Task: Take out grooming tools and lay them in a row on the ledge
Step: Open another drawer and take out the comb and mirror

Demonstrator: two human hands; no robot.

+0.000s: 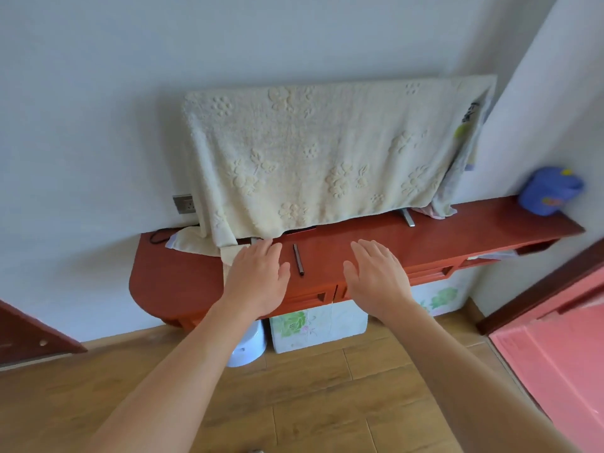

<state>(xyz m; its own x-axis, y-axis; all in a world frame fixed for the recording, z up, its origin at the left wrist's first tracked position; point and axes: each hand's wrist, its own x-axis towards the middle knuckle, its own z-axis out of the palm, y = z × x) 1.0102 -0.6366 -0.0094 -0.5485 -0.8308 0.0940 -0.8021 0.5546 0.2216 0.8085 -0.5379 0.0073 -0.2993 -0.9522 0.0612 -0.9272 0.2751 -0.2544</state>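
A red-brown wooden ledge (441,235) runs along the white wall. One thin dark pen-like tool (298,259) lies on it, pointing toward me. My left hand (258,279) hovers palm down with straight fingers just left of the tool, over a strip of cream cloth (228,256). To the tool's right, my right hand (379,276) is spread flat above the ledge's front edge. Neither hand holds anything. Small drawers (434,273) show under the ledge front.
A cream flowered towel (310,158) drapes a flat screen standing on the ledge. A blue container (549,191) sits at the far right end. Below are a white floral box (317,328) and a pale blue bin (248,348). A pink door (555,348) stands right.
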